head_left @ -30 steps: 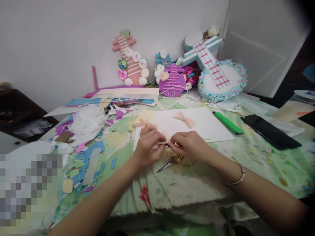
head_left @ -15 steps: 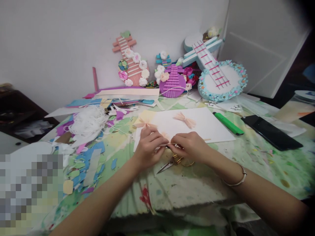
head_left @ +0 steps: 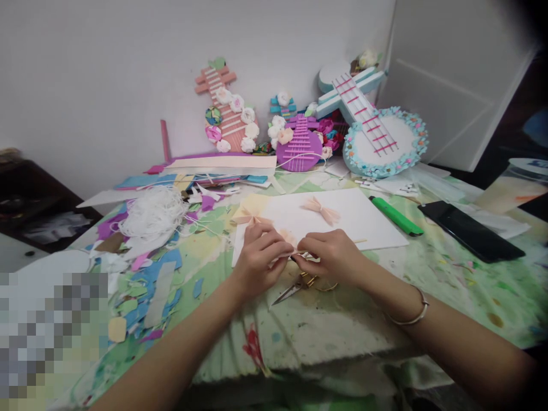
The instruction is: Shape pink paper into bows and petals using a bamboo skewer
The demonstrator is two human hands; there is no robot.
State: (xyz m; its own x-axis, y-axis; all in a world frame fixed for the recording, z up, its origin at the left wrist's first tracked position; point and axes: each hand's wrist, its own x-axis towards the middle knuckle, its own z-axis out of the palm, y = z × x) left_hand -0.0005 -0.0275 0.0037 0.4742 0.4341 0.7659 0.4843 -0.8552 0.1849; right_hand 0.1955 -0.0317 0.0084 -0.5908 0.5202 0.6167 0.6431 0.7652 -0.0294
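Note:
My left hand [head_left: 261,254] and my right hand [head_left: 327,257] meet over the front edge of a white board [head_left: 363,220]. Their fingertips pinch a thin pale strip [head_left: 295,252] between them, mostly hidden by the fingers. A peach paper bow [head_left: 321,210], gathered at its middle, lies on the board. Another folded peach paper piece [head_left: 253,219] shows just beyond my left fingers, over a yellow sheet [head_left: 257,202]. Open scissors [head_left: 286,294] with gold handles lie under my right hand, the blades pointing toward me.
Decorated model lutes in pink [head_left: 233,123], purple [head_left: 299,151] and light blue [head_left: 385,140] lean along the wall. On the left lie a white string heap [head_left: 149,214] and paper scraps [head_left: 171,268]. A green cutter [head_left: 396,216] and black phone [head_left: 471,231] are to the right.
My right fingers have shifted slightly around the strip, and a little more of the pale piece shows between the hands. The view has moved slightly; the other things lie as before.

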